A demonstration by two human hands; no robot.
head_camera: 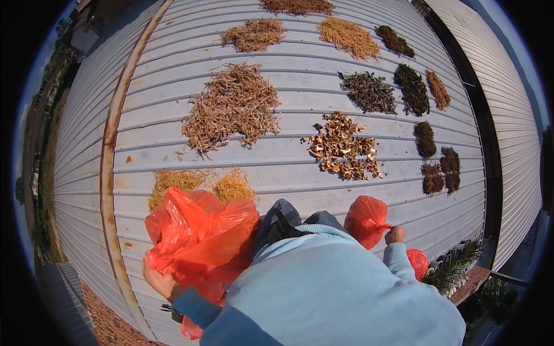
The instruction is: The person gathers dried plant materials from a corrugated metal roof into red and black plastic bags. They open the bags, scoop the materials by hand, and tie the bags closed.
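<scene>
My left hand [160,277] is closed on the bunched plastic of large red plastic bags [216,233] at the lower left. At the right, my right hand [394,235] grips the gathered neck of a small, full red plastic bag [367,220]. What fills the bags cannot be made out. Yellow dried shreds [233,186] lie just beyond the left bags, partly hidden by them. Ahead on the metal roof [290,151] are a large pile of pale brown dried strips [233,106] and a pile of dried brown and cream slices [346,147].
Several more dried piles lie farther off, among them dark leafy ones [370,93] and golden shreds [348,38]. A rusty metal ridge [110,142] runs down the left. Another red bag [417,263] sits by green plants [454,268] at the lower right. A dark gap [484,121] separates a second roof.
</scene>
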